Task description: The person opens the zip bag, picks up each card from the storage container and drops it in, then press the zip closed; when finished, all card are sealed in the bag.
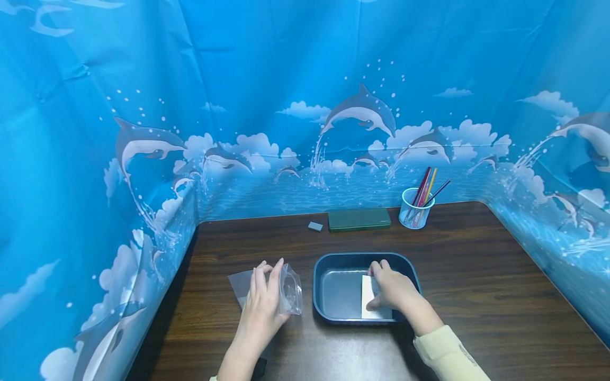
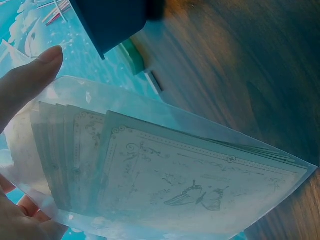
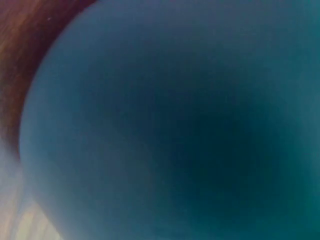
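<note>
My left hand [image 1: 262, 301] grips a clear plastic bag [image 1: 292, 291] between thumb and fingers, its mouth spread wide towards the tray. Printed cards [image 2: 200, 175] show through the plastic in the left wrist view, the front one with a butterfly and a decorative border. Inside a dark blue rectangular tray [image 1: 329, 317], my right hand [image 1: 393, 288] holds a white card [image 1: 367, 296], thumb at the near part and fingers at the far end. The palm hides the card's right part. The tray's blurred dark wall fills most of the right wrist view.
Behind the tray lies a green flat case [image 1: 359, 219], with a small grey eraser-like block [image 1: 315, 226] to its left. A light blue mesh cup [image 1: 413, 211] of pencils stands at the back right. A dolphin-print curtain [image 1: 295, 106] encloses the wooden table [image 1: 491, 296].
</note>
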